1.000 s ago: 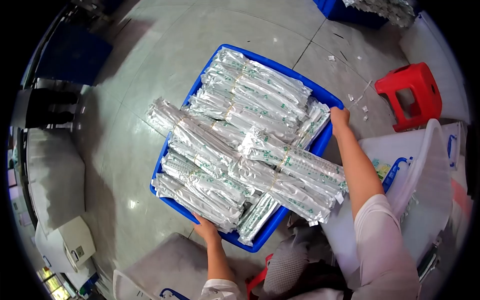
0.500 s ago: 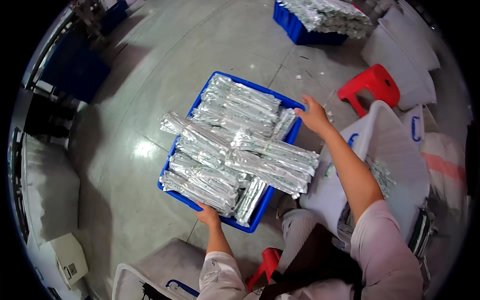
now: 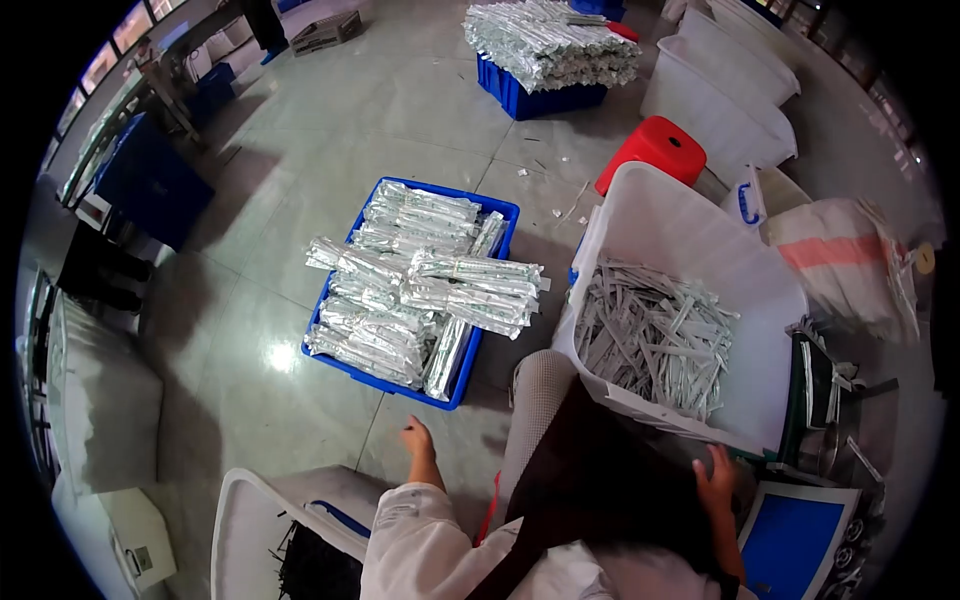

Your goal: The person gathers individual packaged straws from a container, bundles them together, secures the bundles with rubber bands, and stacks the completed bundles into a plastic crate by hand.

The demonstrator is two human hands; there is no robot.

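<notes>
A shallow blue plastic crate (image 3: 462, 385) sits on the floor in front of me. Bundles of long silver foil packets (image 3: 375, 335) fill it, and two bundles lie crosswise on top, one (image 3: 475, 290) jutting past the right edge. My left hand (image 3: 419, 442) is just below the crate's near edge, apart from it, fingers loosely out and nothing visible in them. Low at the right, beside my dark apron (image 3: 600, 480), my right hand (image 3: 716, 484) has its fingers spread and appears to hold nothing.
A white tub (image 3: 770, 300) of loose strips (image 3: 655, 335) stands at my right, by a red stool (image 3: 660, 150). Farther back is a blue crate (image 3: 540, 98) heaped with silver packets (image 3: 550, 45). Another white tub (image 3: 240, 520) holds black material at lower left. A person's legs (image 3: 262, 25) show far back.
Both hands have let go of the crate. My right hand moved down to my side, and my left hand drew back slightly. The view shifted, and the crate stands on the floor.
</notes>
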